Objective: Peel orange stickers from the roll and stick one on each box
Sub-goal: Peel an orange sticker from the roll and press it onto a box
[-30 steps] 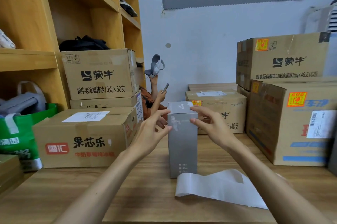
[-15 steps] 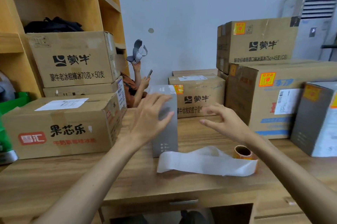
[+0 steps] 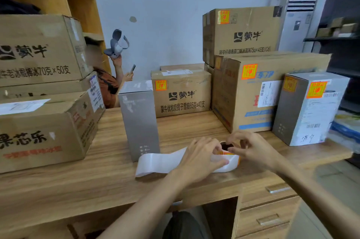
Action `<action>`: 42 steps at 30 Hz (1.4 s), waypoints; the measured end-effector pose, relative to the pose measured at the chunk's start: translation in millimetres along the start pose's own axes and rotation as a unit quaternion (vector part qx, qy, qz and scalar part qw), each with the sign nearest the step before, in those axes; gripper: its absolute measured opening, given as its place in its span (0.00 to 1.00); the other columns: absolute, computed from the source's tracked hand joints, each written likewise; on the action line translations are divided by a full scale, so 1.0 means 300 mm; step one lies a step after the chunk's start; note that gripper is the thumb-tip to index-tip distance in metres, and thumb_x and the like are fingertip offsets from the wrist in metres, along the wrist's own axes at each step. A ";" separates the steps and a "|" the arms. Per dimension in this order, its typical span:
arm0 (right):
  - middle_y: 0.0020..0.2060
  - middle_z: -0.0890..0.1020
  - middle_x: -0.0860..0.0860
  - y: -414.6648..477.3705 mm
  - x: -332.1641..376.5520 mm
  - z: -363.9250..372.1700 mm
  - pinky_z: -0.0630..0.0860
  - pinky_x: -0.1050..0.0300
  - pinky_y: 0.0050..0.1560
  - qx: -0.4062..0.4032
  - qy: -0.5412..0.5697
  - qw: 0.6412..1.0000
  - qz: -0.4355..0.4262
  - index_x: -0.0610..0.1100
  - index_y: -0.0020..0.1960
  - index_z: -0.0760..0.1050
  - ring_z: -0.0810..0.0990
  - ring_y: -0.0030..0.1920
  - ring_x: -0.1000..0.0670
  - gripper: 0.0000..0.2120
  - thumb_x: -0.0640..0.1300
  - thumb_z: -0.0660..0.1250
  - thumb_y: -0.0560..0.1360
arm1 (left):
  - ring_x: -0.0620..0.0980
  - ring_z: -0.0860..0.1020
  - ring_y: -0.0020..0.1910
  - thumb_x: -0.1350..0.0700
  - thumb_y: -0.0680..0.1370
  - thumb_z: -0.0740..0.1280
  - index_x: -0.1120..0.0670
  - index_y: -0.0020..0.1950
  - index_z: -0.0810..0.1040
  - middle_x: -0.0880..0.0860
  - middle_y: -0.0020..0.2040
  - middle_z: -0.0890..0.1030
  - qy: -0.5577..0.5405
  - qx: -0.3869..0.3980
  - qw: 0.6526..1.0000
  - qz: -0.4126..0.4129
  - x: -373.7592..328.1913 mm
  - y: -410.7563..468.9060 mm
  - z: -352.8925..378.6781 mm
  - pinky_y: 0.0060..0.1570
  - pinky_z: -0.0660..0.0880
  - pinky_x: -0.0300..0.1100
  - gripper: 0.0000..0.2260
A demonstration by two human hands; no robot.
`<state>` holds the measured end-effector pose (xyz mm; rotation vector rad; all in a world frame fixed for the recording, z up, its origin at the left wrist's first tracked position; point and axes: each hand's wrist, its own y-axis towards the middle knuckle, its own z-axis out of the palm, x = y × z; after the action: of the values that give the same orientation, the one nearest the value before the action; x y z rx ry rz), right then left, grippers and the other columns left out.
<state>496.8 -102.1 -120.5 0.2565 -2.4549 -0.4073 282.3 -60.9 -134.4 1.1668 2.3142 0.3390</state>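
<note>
Across the lower frame, desk (image 3: 58, 186): wooden top, carries every box and the roll.
Left cartons: upper carton (image 3: 39, 50) stacked above lower carton (image 3: 39, 131), with a thin one between. No orange sticker shows on the faces in view; the other faces are hidden.
Right cartons: top carton (image 3: 243, 30), big carton (image 3: 243, 98) and small carton (image 3: 181, 94) each carry an orange sticker near an upper corner.
Grey box, right edge (image 3: 311, 110): orange stickers on both visible faces.
Tall grey box, centre (image 3: 139, 122): upright, long axis vertical, no sticker seen. Likely next.
Progress: four boxes marked. The tall grey box and probably the left cartons remain, so roughly the middle of the job, by my reading.
Backing strip (image 3: 157, 162): white, lies flat, long axis running left to right along the desk front. Free end points to frame left, near the foot of the tall grey box.
Left hand (image 3: 198, 161): lies over the strip, fingers curled against the roll's left side, steadying it.
Right hand (image 3: 255, 150): fingers curled, thumb and forefinger pinching at the roll's rim. No freed sticker can be made out.
Sticker roll (image 3: 226, 153): lower centre right, between both hands, stands on end, core opening upward.
</note>
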 end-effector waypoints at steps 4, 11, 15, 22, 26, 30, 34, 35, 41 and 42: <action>0.41 0.82 0.57 -0.007 0.007 0.023 0.71 0.62 0.37 -0.001 -0.002 1.000 0.013 0.55 0.45 0.82 0.76 0.37 0.55 0.04 0.48 0.75 0.72 | 0.44 0.68 0.47 0.43 0.77 0.68 0.49 0.49 0.72 0.43 0.44 0.74 -0.015 0.003 0.999 -0.041 -0.012 -0.004 0.021 0.49 0.62 0.44 0.11; 0.42 0.81 0.59 -0.013 0.022 0.007 0.72 0.55 0.40 0.022 -0.066 0.997 0.037 0.56 0.46 0.82 0.74 0.38 0.56 0.05 0.55 0.71 0.73 | 0.41 0.70 0.47 0.47 0.80 0.66 0.50 0.45 0.79 0.42 0.44 0.77 -0.024 -0.007 0.998 -0.062 0.067 -0.029 -0.034 0.50 0.61 0.41 0.08; 0.46 0.82 0.60 -0.013 0.033 0.006 0.74 0.56 0.43 0.040 -0.079 0.995 0.041 0.55 0.50 0.82 0.76 0.43 0.58 0.07 0.52 0.73 0.73 | 0.40 0.70 0.44 0.47 0.80 0.67 0.51 0.45 0.80 0.41 0.42 0.76 -0.008 -0.010 0.997 -0.074 0.111 -0.051 -0.083 0.48 0.61 0.39 0.09; 0.46 0.81 0.60 -0.013 0.028 0.040 0.74 0.59 0.47 0.036 -0.113 0.993 0.016 0.53 0.49 0.82 0.77 0.46 0.59 0.04 0.51 0.72 0.76 | 0.42 0.68 0.44 0.48 0.80 0.67 0.52 0.45 0.78 0.41 0.40 0.72 0.016 0.013 0.996 -0.088 0.161 -0.081 -0.121 0.47 0.62 0.41 0.08; 0.46 0.81 0.59 -0.017 0.034 0.056 0.75 0.57 0.49 0.032 -0.122 0.992 0.003 0.53 0.49 0.80 0.78 0.47 0.59 0.03 0.51 0.70 0.77 | 0.43 0.70 0.51 0.51 0.81 0.65 0.48 0.55 0.76 0.42 0.50 0.76 0.028 0.028 0.997 -0.072 0.160 -0.076 -0.127 0.53 0.65 0.42 0.05; 0.44 0.78 0.61 -0.021 0.033 0.058 0.72 0.60 0.45 0.029 -0.137 0.990 -0.009 0.54 0.48 0.78 0.76 0.45 0.58 0.02 0.51 0.70 0.77 | 0.44 0.67 0.68 0.61 0.80 0.64 0.43 0.75 0.67 0.43 0.70 0.73 0.031 0.082 0.994 -0.063 0.136 -0.043 -0.116 0.69 0.63 0.47 0.25; 0.44 0.79 0.60 -0.028 0.028 0.061 0.73 0.58 0.46 0.016 -0.135 0.991 -0.011 0.53 0.47 0.78 0.76 0.45 0.57 0.02 0.50 0.71 0.76 | 0.47 0.67 0.70 0.56 0.80 0.65 0.44 0.76 0.68 0.44 0.69 0.75 0.009 0.095 0.995 -0.034 0.110 -0.017 -0.085 0.70 0.61 0.48 0.24; 0.44 0.79 0.60 -0.029 0.030 0.063 0.73 0.57 0.47 0.013 -0.134 0.991 -0.010 0.52 0.47 0.79 0.76 0.45 0.57 0.03 0.49 0.71 0.76 | 0.47 0.69 0.66 0.53 0.80 0.65 0.44 0.74 0.70 0.44 0.64 0.77 0.002 0.088 0.996 -0.033 0.110 -0.015 -0.078 0.68 0.63 0.48 0.22; 0.44 0.78 0.61 -0.031 0.032 0.071 0.71 0.63 0.44 0.008 -0.131 0.991 -0.004 0.52 0.48 0.79 0.76 0.45 0.58 0.03 0.50 0.71 0.76 | 0.47 0.73 0.50 0.50 0.82 0.65 0.48 0.53 0.82 0.46 0.47 0.78 -0.017 0.056 0.998 -0.029 0.121 -0.015 -0.068 0.55 0.71 0.49 0.07; 0.44 0.78 0.61 -0.031 0.034 0.073 0.69 0.65 0.43 0.005 -0.126 0.992 -0.002 0.52 0.48 0.78 0.76 0.45 0.58 0.03 0.50 0.70 0.76 | 0.47 0.73 0.50 0.50 0.82 0.65 0.48 0.52 0.82 0.46 0.47 0.78 -0.028 0.057 0.997 -0.035 0.123 -0.019 -0.068 0.55 0.72 0.50 0.07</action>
<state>476.1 -108.6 -134.8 0.2250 -2.7051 -0.4539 249.2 -34.5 -132.4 1.1314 2.3438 0.1483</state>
